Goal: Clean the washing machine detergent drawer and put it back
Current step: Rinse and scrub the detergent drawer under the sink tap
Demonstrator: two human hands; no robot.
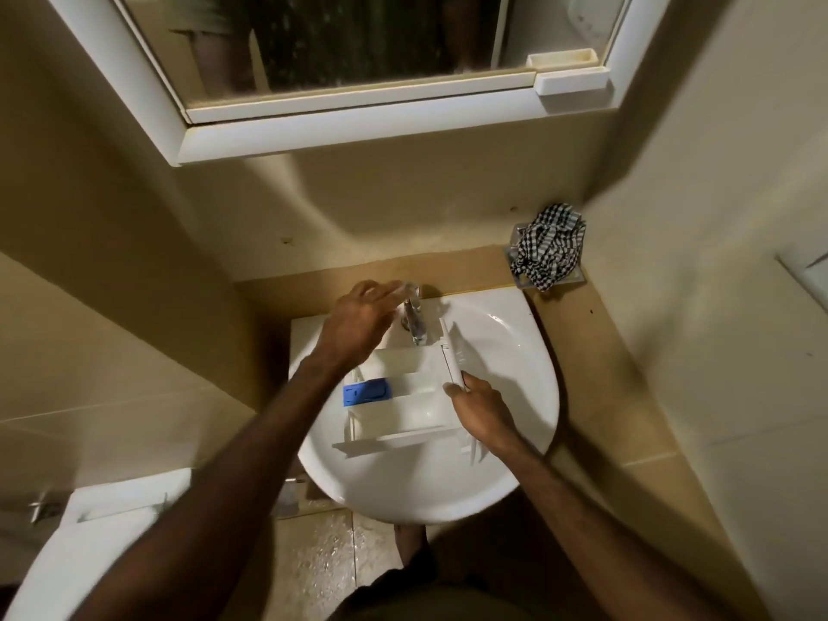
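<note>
At the lower left edge of the view, a white fixture [103, 522] is being cut off by the frame, and what it is cannot be told. The left hand [358, 324] is reaching over the back left edge of the sink [515, 365], its fingers loosely spread and blurred above the tap [414, 320]; whether they are touching the tap handle cannot be told.

The detergent drawer [403, 396] is lying across the sink's bowl, its open compartments facing up, with the tap spout hanging over its far edge. A blue insert [366, 391] is sitting in the drawer's left compartment; marks on it are too small to read. The wider compartments to its right are showing only white plastic, and whether water is lying in them is hard to make out. No brand or writing is readable anywhere.

The right hand [481, 412] is gripping the drawer's front panel [452, 356] at the right end, thumb and fingers curling round its near part, and is hiding the panel's lower stretch.

On the counter's back right corner, a black-and-white checked cloth [549, 246] is sitting bunched in a clear holder [515, 262], covering most of it. Above, the mirror [358, 38] in its white frame is showing only dim, speckled reflections of legs, and a small white shelf [573, 80] is jutting from its lower right corner.
</note>
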